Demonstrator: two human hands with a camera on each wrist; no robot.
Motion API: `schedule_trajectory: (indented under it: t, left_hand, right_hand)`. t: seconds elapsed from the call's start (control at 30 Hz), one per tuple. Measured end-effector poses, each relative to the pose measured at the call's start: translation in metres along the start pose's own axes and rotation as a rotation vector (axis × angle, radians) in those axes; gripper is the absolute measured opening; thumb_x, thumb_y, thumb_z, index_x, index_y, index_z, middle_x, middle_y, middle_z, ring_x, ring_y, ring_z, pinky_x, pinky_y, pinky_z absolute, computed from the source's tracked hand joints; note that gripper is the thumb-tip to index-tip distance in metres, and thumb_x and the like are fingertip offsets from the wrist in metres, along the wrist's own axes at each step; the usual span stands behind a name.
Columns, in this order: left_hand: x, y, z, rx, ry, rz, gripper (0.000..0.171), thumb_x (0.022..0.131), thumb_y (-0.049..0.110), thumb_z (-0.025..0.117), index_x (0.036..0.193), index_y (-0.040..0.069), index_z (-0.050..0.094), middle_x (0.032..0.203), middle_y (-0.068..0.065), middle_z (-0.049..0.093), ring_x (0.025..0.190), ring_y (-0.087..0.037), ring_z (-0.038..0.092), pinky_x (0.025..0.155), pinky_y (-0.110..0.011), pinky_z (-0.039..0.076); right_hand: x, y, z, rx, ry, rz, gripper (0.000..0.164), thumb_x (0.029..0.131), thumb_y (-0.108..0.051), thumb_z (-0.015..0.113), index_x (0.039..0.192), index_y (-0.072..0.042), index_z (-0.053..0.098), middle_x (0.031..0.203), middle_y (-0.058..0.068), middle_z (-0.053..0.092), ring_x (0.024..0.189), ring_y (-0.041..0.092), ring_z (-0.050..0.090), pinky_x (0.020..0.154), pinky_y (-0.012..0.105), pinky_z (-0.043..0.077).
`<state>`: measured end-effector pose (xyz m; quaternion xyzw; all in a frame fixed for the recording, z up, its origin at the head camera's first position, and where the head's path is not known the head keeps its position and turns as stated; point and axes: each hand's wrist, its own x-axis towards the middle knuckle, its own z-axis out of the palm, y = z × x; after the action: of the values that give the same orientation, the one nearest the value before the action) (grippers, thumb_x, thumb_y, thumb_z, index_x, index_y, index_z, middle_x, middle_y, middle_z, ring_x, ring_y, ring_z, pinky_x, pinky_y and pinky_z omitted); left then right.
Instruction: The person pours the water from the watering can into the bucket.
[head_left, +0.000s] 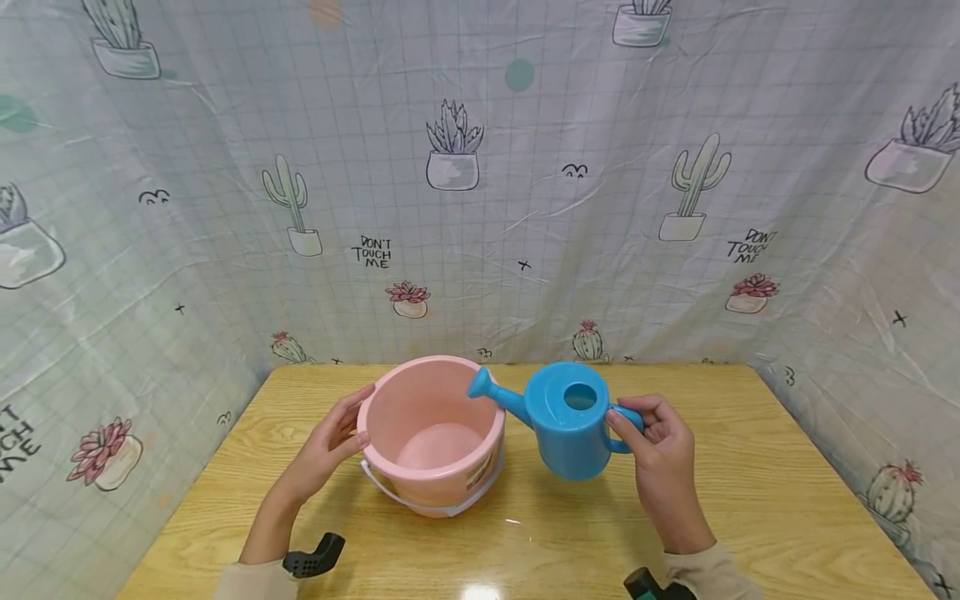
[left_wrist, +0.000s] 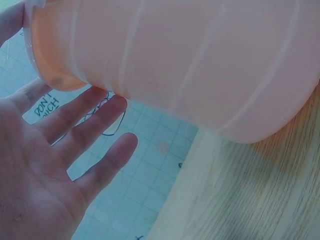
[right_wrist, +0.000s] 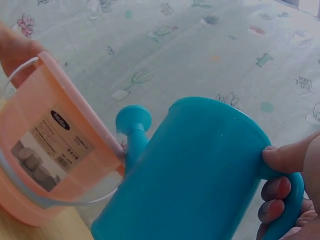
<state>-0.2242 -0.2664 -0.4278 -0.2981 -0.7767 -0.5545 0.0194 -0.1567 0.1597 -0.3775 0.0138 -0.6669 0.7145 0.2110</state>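
A pink bucket (head_left: 442, 492) stands on the wooden table, its inside showing bare. My left hand (head_left: 330, 437) rests against its left side by the rim. In the left wrist view, this hand's fingers (left_wrist: 107, 117) are spread and fairly straight, some touching the outer wall. To the right of the bucket, my right hand (head_left: 663, 462) grips the handle of a blue watering can (head_left: 573, 446). The thumb presses on top of the handle (right_wrist: 295, 200) and the fingers curl through it. The can's spout head (head_left: 480, 382) points left, above the bucket's right rim.
The wooden table (head_left: 750, 483) extends to both sides. A plastic curtain (head_left: 517, 208) printed with cacti surrounds it at the back and sides. The bucket's white bail handle (head_left: 450, 510) hangs down at its front. A printed label (right_wrist: 55, 145) is on its side.
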Motion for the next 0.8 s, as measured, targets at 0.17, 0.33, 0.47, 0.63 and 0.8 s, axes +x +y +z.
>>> schedule_trajectory:
  t: [0.17, 0.33, 0.47, 0.63, 0.8]
  left_hand:
    - [-0.0008, 0.0014, -0.0003, -0.012, -0.005, -0.004, 0.061, 0.098, 0.001, 0.047, 0.154, 0.011, 0.024, 0.157, -0.022, 0.025, 0.135, 0.006, 0.038, 0.1, -0.014, 0.041]
    - [-0.0001, 0.0013, 0.0004, -0.011, -0.008, -0.001, 0.061, 0.098, 0.001, 0.047, 0.154, 0.01, 0.023, 0.157, -0.023, 0.024, 0.136, 0.004, 0.037, 0.1, -0.014, 0.041]
    - [-0.0011, 0.0012, 0.0016, -0.005, -0.002, -0.004, 0.061, 0.098, 0.001, 0.047, 0.154, 0.01, 0.024, 0.157, -0.023, 0.024, 0.136, 0.006, 0.037, 0.101, -0.013, 0.039]
    - [-0.0021, 0.0016, 0.0022, 0.004, -0.002, -0.008, 0.061, 0.098, 0.001, 0.047, 0.154, 0.012, 0.024, 0.157, -0.022, 0.025, 0.136, 0.006, 0.037, 0.1, -0.013, 0.04]
    - [-0.0023, 0.0016, 0.0036, 0.004, -0.001, -0.008, 0.061, 0.099, 0.002, 0.046, 0.154, 0.012, 0.024, 0.157, -0.022, 0.025, 0.135, 0.005, 0.038, 0.1, -0.014, 0.041]
  right_hand:
    - [0.0003, 0.0, -0.0013, -0.03, -0.013, -0.009, 0.022, 0.092, 0.002, 0.06, 0.111, 0.008, 0.053, 0.094, -0.004, 0.065, 0.089, 0.005, 0.063, 0.081, 0.016, 0.053]
    - [0.0012, 0.0005, -0.0031, -0.054, -0.02, -0.027, 0.021, 0.092, 0.001, 0.06, 0.111, 0.007, 0.054, 0.095, -0.005, 0.065, 0.092, 0.005, 0.064, 0.082, 0.016, 0.052]
    - [0.0015, 0.0002, -0.0039, -0.059, -0.023, -0.024, 0.022, 0.091, 0.002, 0.061, 0.111, 0.007, 0.054, 0.095, -0.005, 0.065, 0.092, 0.005, 0.064, 0.082, 0.016, 0.052]
    - [0.0005, -0.0002, -0.0053, -0.056, -0.028, -0.026, 0.023, 0.091, 0.0, 0.062, 0.111, 0.007, 0.053, 0.095, -0.006, 0.065, 0.093, 0.006, 0.064, 0.083, 0.016, 0.052]
    - [-0.0002, -0.0012, -0.0067, -0.055, -0.032, -0.025, 0.024, 0.091, -0.003, 0.063, 0.111, 0.007, 0.053, 0.096, -0.005, 0.065, 0.093, 0.007, 0.064, 0.083, 0.016, 0.052]
